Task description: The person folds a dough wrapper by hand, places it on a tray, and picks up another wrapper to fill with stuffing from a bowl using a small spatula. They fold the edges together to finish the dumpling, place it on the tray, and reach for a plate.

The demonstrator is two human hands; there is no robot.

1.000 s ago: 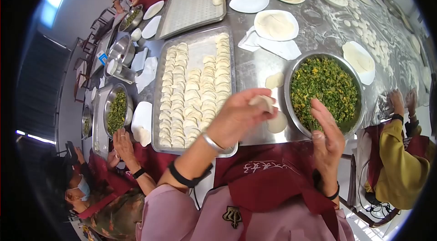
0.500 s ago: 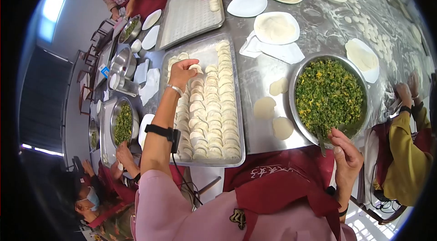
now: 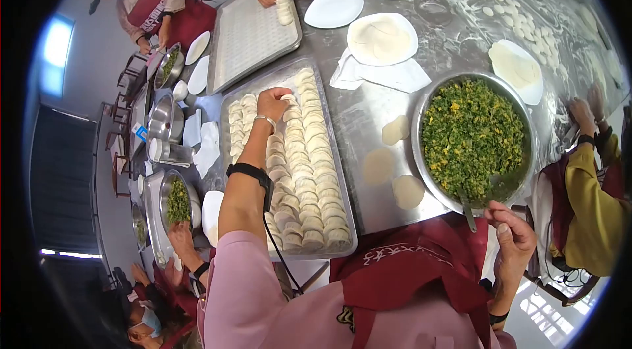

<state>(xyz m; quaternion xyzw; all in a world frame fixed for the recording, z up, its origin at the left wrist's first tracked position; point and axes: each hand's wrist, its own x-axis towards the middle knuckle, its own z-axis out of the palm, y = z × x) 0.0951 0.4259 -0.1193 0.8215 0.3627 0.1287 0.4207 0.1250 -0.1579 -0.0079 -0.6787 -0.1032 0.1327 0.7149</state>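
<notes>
A dumpling (image 3: 288, 99) sits at the fingertips of the left hand (image 3: 271, 105), pinched together on it, inside the tray (image 3: 280, 78). Right of the tray, near the filling bowl (image 3: 417, 146), the right hand (image 3: 512, 230) hangs half-curled, thumb and fingers apart.

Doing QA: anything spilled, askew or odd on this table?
Nothing looks damaged or tipped over. Apparent flour streaks the metal table around the dough pieces, though likely from working. The white cloth or paper by the wrapper plate lies askew.
</notes>
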